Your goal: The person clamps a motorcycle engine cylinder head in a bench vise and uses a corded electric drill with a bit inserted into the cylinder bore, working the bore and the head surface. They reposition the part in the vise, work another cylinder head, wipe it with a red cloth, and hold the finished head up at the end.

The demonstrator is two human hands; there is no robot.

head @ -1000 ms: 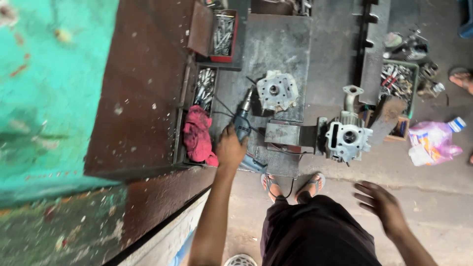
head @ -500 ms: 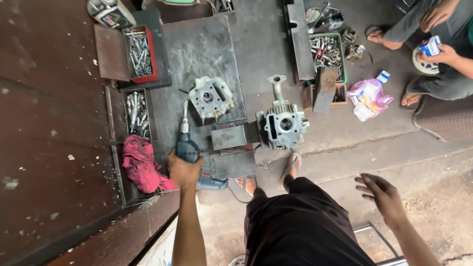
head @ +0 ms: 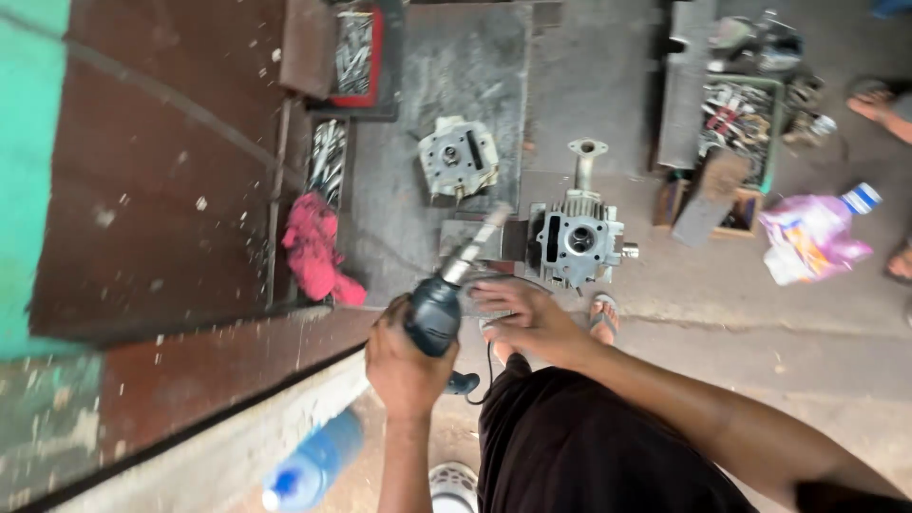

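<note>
Power drill (head: 439, 306) being readied — left hand (head: 407, 366) gripping body, right hand (head: 528, 318) open-fingered, steadying front; cylinder head (head: 575, 239) at 1 o'clock — needing aligned bit.

Repair workshop (engine parts (head: 577, 239), tool trays (head: 354, 54)).

A grey metal plate (head: 446, 57) lies on the concrete floor (head: 760, 323). One engine cylinder head (head: 458, 158) sits near the plate's middle; a second cylinder head (head: 576, 237) rests at its near right corner. A pink rag (head: 318, 249) lies along its left edge, beside a tray of tools (head: 326, 161).
</note>
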